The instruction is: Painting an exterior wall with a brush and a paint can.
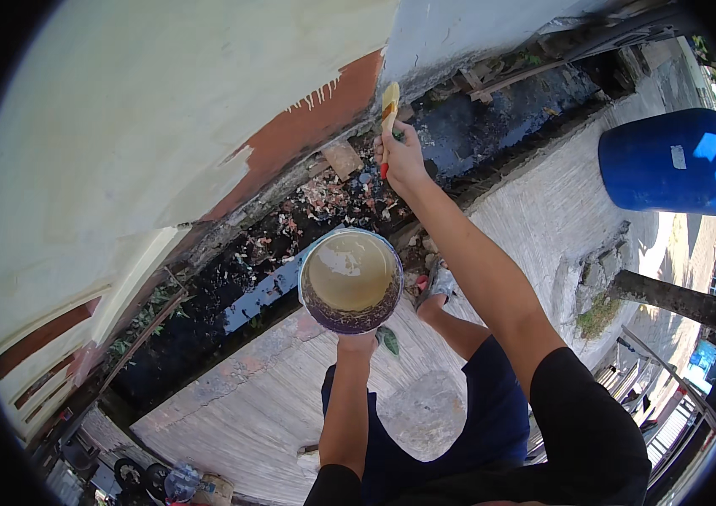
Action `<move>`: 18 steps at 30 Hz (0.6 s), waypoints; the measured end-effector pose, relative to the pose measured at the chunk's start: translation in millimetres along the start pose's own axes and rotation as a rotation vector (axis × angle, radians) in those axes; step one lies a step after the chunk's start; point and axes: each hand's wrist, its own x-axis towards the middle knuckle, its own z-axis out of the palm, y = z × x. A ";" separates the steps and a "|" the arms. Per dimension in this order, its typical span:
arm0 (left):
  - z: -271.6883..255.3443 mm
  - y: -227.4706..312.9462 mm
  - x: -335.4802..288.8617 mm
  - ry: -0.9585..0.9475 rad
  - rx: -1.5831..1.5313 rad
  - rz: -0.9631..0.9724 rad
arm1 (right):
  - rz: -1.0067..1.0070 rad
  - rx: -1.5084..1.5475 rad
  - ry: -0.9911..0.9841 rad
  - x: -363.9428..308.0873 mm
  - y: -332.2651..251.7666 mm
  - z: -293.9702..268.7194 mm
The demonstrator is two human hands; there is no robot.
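Observation:
My right hand (402, 158) reaches forward, its fingers closed round a paintbrush (390, 101). The brush has pale, paint-coated bristles and a red handle end, and points up at the wall's lower edge. Below it, my left hand (358, 341) grips a round paint bucket (351, 318), mostly hidden beneath it. Cream-coloured paint (354, 282) lies inside the bucket, and dark, speckled smears coat its inner side. Ahead stands a wall (164, 110), cream at the left and whitish at the right. A reddish-brown band (307, 122) runs along its base, with cream drips over its upper edge.
A drainage ditch (274, 295) with dark water and litter separates the wall from the concrete path (231, 405) under me. One of my feet (434, 295) is near the ditch edge. To the right are a blue barrel (670, 160) and a tree trunk (678, 304).

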 end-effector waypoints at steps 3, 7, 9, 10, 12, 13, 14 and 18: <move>-9.2 -21.2 7.6 -0.036 0.075 0.005 | -0.042 -0.003 0.020 35.1 6.3 10.3; -24.4 -26.1 23.5 -0.083 0.511 0.312 | -0.072 0.019 0.039 59.9 12.1 30.4; -24.7 -28.7 25.9 -0.083 -0.188 -0.004 | -0.057 0.022 0.113 67.5 18.1 37.4; -23.4 -30.5 29.0 -0.064 -0.395 -0.119 | -0.073 0.046 0.097 72.3 20.7 39.7; -18.9 -32.2 36.4 0.028 -0.147 -0.053 | -0.053 0.104 0.115 84.1 23.9 42.3; -19.2 -29.5 39.8 0.051 0.030 -0.051 | -0.087 0.104 0.117 90.3 25.4 43.6; -18.3 -25.4 43.6 0.028 0.247 0.074 | -0.107 0.116 0.121 96.9 26.1 46.0; -32.7 22.8 65.7 -0.227 0.619 0.165 | -0.181 0.059 0.102 102.6 43.5 61.5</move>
